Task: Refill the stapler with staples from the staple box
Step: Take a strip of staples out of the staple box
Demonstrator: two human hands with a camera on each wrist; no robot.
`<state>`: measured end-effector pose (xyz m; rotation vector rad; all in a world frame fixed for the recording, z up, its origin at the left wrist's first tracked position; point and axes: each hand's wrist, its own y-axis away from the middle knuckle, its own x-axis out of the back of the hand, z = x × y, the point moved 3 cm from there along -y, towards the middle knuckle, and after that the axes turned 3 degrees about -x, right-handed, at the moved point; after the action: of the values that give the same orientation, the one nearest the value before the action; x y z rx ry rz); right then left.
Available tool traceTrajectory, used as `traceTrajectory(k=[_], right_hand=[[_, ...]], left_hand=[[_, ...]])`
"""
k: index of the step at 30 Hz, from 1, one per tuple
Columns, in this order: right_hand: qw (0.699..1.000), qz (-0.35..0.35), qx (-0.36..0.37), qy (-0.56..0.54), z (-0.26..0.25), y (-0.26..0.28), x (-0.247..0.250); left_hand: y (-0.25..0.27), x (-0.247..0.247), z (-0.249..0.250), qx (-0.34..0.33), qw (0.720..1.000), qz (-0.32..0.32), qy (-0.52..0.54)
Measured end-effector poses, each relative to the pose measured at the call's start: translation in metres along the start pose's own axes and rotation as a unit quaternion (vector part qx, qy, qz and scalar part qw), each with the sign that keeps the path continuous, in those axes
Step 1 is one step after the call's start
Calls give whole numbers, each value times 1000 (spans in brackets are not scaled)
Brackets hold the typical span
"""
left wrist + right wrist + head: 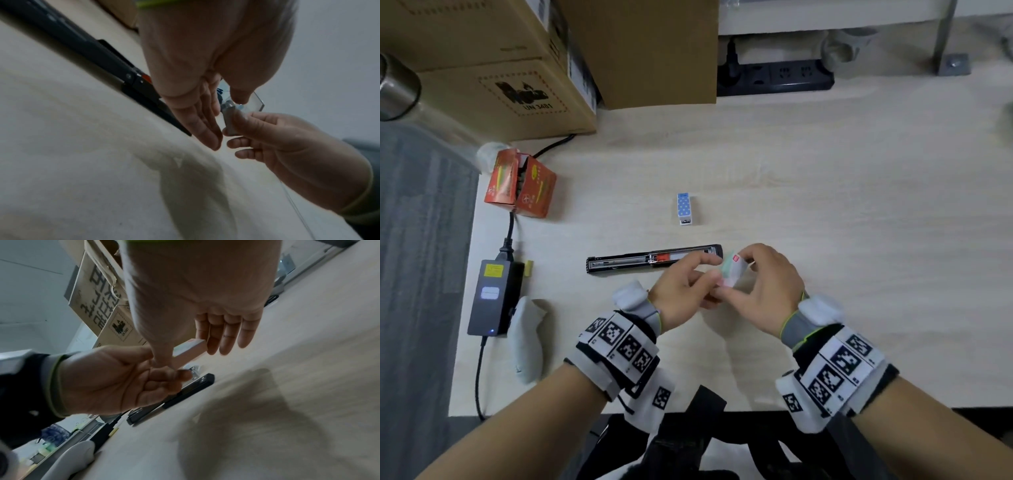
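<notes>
The black stapler [654,258] lies swung open flat on the pale wooden table [825,192], its staple channel facing up with a red pusher in it. Just right of its end, both hands hold a small pale staple box [735,269] above the table. My right hand [743,270] grips it between thumb and fingers. My left hand [709,274] pinches its nearer end. In the right wrist view the box [189,348] looks pinkish, with the stapler [191,389] below it. The left wrist view shows the stapler [115,65] behind my fingers [207,129]. The box's contents are hidden.
A small blue dotted box [684,208] stands beyond the stapler. An open orange carton [524,185], a grey power adapter [493,298] with cables and a white handheld object [527,339] lie at the left. Cardboard boxes [493,68] and a power strip [774,78] line the back.
</notes>
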<state>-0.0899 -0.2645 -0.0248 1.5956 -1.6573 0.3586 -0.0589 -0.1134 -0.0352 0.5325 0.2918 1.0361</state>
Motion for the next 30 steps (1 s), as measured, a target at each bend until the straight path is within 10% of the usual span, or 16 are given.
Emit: traceTrajectory(k=[10, 20, 30], right_hand=[[991, -118, 54, -32, -1, 7, -16], [995, -76, 55, -17, -2, 2, -32], [995, -82, 44, -36, -9, 2, -47]], left_hand=[[8, 28, -7, -2, 999, -7, -38], [13, 40, -22, 66, 990, 100, 79], [16, 53, -27, 62, 990, 124, -18]])
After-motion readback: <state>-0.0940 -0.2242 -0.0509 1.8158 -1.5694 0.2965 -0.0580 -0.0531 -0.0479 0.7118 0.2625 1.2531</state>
